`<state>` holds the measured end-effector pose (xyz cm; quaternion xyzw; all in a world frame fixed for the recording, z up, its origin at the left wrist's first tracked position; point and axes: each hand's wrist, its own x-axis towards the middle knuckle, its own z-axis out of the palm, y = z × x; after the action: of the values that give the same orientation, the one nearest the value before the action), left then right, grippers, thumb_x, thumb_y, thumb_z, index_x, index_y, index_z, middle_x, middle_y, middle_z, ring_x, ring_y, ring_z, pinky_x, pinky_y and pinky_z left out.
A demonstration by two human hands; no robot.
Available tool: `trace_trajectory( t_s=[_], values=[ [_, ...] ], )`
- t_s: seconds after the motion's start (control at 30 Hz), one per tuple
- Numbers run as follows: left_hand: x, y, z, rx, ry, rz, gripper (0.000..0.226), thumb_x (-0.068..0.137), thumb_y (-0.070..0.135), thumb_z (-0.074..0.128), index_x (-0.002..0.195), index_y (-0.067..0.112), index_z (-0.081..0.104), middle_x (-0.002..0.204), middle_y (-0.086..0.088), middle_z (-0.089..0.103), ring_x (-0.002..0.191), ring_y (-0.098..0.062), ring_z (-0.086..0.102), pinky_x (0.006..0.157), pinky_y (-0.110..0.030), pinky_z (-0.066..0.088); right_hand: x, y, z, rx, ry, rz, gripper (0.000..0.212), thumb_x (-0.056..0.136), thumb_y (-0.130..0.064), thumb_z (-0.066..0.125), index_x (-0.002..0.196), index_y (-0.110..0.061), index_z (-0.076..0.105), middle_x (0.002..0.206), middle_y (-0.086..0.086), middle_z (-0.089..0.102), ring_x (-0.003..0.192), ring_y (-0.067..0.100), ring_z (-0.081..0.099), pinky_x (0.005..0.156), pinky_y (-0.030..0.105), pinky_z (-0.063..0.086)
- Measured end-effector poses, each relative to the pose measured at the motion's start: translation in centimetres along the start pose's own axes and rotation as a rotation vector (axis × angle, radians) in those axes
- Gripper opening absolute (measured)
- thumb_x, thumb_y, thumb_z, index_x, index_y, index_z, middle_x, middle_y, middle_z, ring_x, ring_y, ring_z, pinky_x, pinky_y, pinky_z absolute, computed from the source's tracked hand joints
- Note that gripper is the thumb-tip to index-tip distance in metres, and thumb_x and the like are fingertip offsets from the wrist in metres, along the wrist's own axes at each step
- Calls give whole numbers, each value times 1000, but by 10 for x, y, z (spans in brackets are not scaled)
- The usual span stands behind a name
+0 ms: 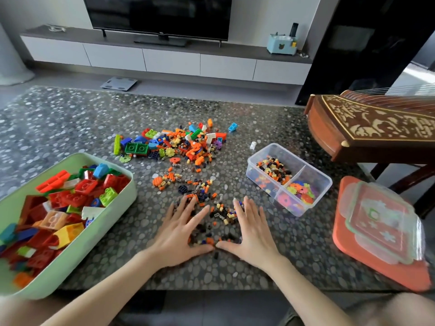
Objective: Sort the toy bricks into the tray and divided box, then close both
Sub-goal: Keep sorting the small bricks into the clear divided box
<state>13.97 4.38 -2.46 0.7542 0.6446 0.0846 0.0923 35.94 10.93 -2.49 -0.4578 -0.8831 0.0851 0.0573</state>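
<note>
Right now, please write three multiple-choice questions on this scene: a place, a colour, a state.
1. Where is the green tray on the table?
A. left side
B. right side
C. far middle

2. What colour is the big lid under the clear lid?
A. blue
B. black
C. orange

3. What are the hands doing?
A. gripping the tray
B. lying flat and open around small bricks
C. holding the clear lid

Answers:
1 A: it stands left of the left hand.
2 C: orange shows around the clear lid.
3 B: the left hand and right hand have straight fingers.
</note>
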Motion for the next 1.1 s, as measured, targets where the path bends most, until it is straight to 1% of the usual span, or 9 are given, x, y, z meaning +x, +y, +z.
trace_trajectory(
  t_s=[0.17,0.23,0.3,0.37,0.4,0.5,0.87,0.97,1.1],
  values=[
    [33,-7,1,-123,133,-197,97,69,87,1,149,33,-4,157,-1,-6,144,-21,-16,114,-33,-7,48,-10,3,32,9,-69,97,74,-79,-9,152,-20,-1,158,16,1,146,28,-2,119,43,0],
    [40,-7,0,-179,188,-253,93,77,81,10,151,24,7,158,-4,6,146,-21,-5,113,-29,-4,59,-16,4,73,8,-92,90,81,-73,-2,152,-18,7,158,14,8,146,27,4,119,40,3],
    [44,-7,0,-198,239,-279,72,93,59,31,149,15,19,156,-4,20,146,-21,6,115,-28,4,67,-25,6,78,48,-134,78,91,-65,14,148,-14,26,150,14,32,139,30,26,116,44,21],
    [46,-7,-1,-195,284,-305,55,97,39,42,143,8,37,148,-7,37,142,-25,24,114,-33,18,72,-30,7,-5,167,-194,58,95,-54,30,135,-16,48,126,8,54,116,28,49,94,44,45],
    [45,-8,-1,-164,311,-302,50,97,38,42,136,6,47,141,-10,47,136,-29,36,110,-38,28,73,-32,8,-44,219,-203,50,94,-51,34,128,-19,54,114,4,57,104,26,53,81,40,48],
    [44,-9,-1,-98,322,-277,51,91,41,36,117,8,63,119,-10,62,111,-33,56,90,-45,47,75,-31,8,-108,281,-190,40,93,-49,37,114,-21,58,95,1,55,84,23,52,62,33,45],
    [40,0,2,80,420,-191,37,88,41,45,105,14,62,88,-3,56,78,-21,55,62,-29,49,67,-36,2,-126,304,-124,26,90,-39,36,87,-17,49,68,2,55,55,22,55,38,25,30],
    [39,2,1,91,395,-189,29,81,32,68,103,13,63,82,-2,57,72,-20,57,54,-27,47,66,-36,4,-144,306,-161,14,87,-30,54,88,-16,51,63,2,55,50,22,55,35,24,29],
    [39,7,-9,103,287,-181,23,79,28,71,96,15,62,77,0,59,62,-19,58,41,-25,39,68,-36,1,-151,289,-152,21,76,-22,75,78,-15,55,54,-1,52,40,17,50,36,21,20]
  ],
)
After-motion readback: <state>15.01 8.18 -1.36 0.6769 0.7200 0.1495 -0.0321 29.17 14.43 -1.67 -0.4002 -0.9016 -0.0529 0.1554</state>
